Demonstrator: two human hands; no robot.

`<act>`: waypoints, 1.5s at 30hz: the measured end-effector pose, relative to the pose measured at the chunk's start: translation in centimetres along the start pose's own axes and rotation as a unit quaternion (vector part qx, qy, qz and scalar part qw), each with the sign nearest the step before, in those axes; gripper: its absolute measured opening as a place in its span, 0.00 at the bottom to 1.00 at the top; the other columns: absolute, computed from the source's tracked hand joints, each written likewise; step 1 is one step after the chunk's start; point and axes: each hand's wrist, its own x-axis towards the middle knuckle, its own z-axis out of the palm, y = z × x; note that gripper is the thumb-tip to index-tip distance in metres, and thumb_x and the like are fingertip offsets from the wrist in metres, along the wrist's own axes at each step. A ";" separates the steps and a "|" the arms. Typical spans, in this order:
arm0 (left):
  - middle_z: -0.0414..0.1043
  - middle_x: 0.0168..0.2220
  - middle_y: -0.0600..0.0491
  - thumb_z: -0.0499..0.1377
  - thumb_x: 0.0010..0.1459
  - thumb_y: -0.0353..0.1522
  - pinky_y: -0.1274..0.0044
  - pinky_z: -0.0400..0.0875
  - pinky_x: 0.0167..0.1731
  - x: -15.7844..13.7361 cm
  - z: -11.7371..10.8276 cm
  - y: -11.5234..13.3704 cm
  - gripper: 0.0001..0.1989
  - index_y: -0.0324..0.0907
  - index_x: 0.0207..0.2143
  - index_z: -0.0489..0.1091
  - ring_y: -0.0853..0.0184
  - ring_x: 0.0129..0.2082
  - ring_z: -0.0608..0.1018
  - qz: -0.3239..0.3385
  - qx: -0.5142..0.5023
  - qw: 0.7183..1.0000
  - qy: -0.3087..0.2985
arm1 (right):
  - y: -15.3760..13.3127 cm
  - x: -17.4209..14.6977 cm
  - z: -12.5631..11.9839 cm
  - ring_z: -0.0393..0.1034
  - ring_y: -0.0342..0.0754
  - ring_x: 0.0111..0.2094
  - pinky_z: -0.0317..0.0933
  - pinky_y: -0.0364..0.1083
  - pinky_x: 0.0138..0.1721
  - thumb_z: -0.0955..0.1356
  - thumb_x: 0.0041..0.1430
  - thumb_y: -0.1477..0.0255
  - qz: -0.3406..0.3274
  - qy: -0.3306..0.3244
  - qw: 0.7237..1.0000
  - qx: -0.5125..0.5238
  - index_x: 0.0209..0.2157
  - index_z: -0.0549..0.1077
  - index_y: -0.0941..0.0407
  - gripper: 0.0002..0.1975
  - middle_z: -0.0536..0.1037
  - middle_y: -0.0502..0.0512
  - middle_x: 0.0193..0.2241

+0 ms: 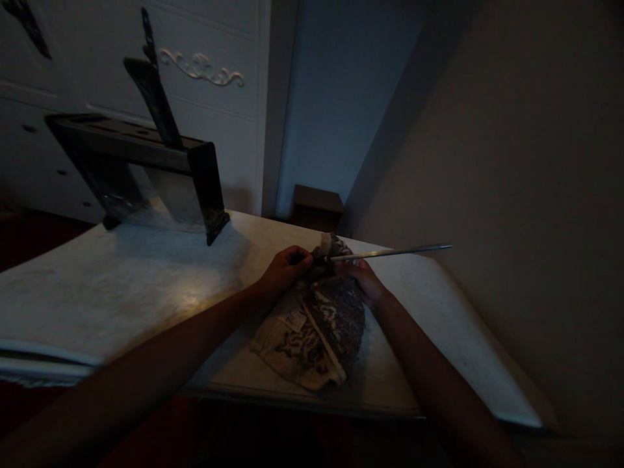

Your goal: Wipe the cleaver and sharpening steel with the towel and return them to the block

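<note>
A patterned brown and beige cloth towel [336, 312] hangs bunched at its top between my two hands, its lower part spread over the white table. My left hand [287, 265] is closed, thumb and fingers pinching the gathered dark upper part of the cloth. My right hand [363, 278] is closed round the other side of the cloth, just below a thin, shiny metal bar [400, 251]. This bar sticks out of the bunched cloth to the right; its left end is hidden, and the dim light does not show its kind.
On the left of the white table [195, 273] stands a black knife block [146, 156] with clear sides, holding a knife with a black handle [155, 97]. White cabinet doors [209, 110] rise behind it. A brown box [316, 200] sits beyond the far edge; a wall [511, 195] borders the right.
</note>
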 end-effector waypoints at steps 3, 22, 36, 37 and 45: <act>0.68 0.26 0.56 0.66 0.44 0.45 0.78 0.63 0.28 0.2 -0.1 0.0 0.19 0.39 0.29 0.68 0.71 0.27 0.68 -0.005 -0.003 1.000 0.007 | -0.1 -0.2 0.2 0.75 0.48 0.28 0.67 0.45 0.35 0.78 0.38 0.66 0.003 -0.002 1.000 0.009 0.33 0.79 0.56 0.17 0.82 0.53 0.29; 0.65 0.22 0.57 0.64 0.46 0.51 0.79 0.55 0.18 0.9 -0.8 0.4 0.23 0.39 0.25 0.66 0.75 0.17 0.63 -0.066 -0.038 0.997 0.033 | -0.7 -0.7 0.9 0.77 0.52 0.31 0.70 0.49 0.37 0.77 0.41 0.67 0.038 -0.021 0.998 0.035 0.36 0.79 0.57 0.18 0.83 0.56 0.33; 0.69 0.29 0.57 0.69 0.40 0.41 0.77 0.65 0.30 0.6 -0.9 0.2 0.21 0.40 0.33 0.67 0.71 0.27 0.70 -0.026 -0.030 0.998 0.043 | -0.7 -0.6 1.0 0.78 0.54 0.33 0.71 0.50 0.39 0.77 0.41 0.65 0.032 0.011 0.998 0.043 0.36 0.78 0.56 0.18 0.83 0.56 0.33; 0.70 0.29 0.56 0.69 0.40 0.40 0.76 0.65 0.31 0.5 -0.9 0.3 0.20 0.40 0.32 0.67 0.70 0.28 0.71 -0.019 -0.015 0.999 0.041 | -0.6 -0.6 0.9 0.78 0.54 0.33 0.71 0.50 0.39 0.77 0.41 0.65 0.030 0.011 0.999 0.043 0.36 0.78 0.56 0.18 0.83 0.56 0.33; 0.71 0.28 0.55 0.67 0.41 0.37 0.74 0.66 0.33 0.3 -0.9 0.4 0.15 0.41 0.30 0.69 0.67 0.31 0.72 0.031 0.057 0.998 0.007 | 0.3 -0.2 0.3 0.77 0.50 0.29 0.70 0.48 0.37 0.78 0.41 0.66 0.005 0.005 0.999 0.049 0.34 0.78 0.56 0.17 0.82 0.53 0.30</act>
